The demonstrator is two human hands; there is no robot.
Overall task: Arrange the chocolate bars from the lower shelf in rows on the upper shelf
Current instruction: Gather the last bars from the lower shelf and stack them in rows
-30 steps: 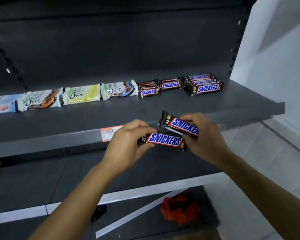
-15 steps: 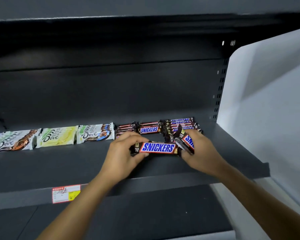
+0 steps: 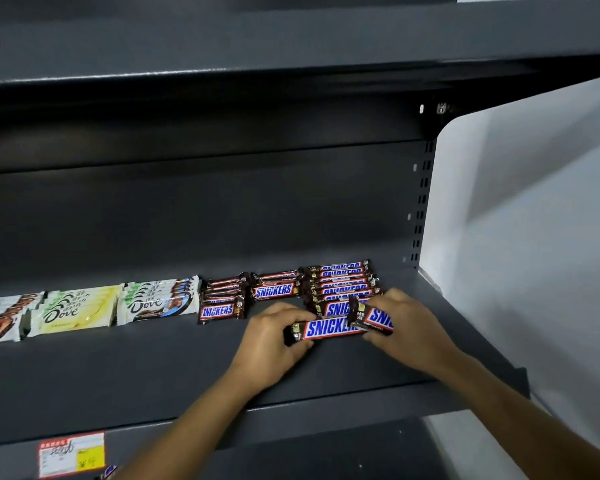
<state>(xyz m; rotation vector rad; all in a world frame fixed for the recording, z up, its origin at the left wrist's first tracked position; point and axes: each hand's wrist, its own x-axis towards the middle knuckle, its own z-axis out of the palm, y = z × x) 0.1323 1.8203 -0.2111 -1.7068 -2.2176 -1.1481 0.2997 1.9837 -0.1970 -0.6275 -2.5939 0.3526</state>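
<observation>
Both hands reach over the dark upper shelf (image 3: 153, 375). My left hand (image 3: 271, 341) grips the left end of a long Snickers bar (image 3: 326, 329) lying crosswise just in front of the right-hand Snickers row (image 3: 340, 282). My right hand (image 3: 409, 327) holds a second Snickers bar (image 3: 374, 315), tilted over the first bar's right end. Two shorter Snickers rows (image 3: 222, 303) (image 3: 274, 287) sit to the left of the long one. Rows of Dove bars (image 3: 156, 301) (image 3: 77, 310) fill the shelf further left.
A white side panel (image 3: 534, 237) closes the shelf on the right. Another dark shelf (image 3: 291, 39) hangs overhead. A red and yellow price tag (image 3: 71, 453) is stuck on the front lip. The lower shelf (image 3: 326, 452) shows below.
Both hands have lifted the two Snickers bars from below the shelf edge up and back onto the upper shelf, right against the front of the right-hand row. The view has tilted upward.
</observation>
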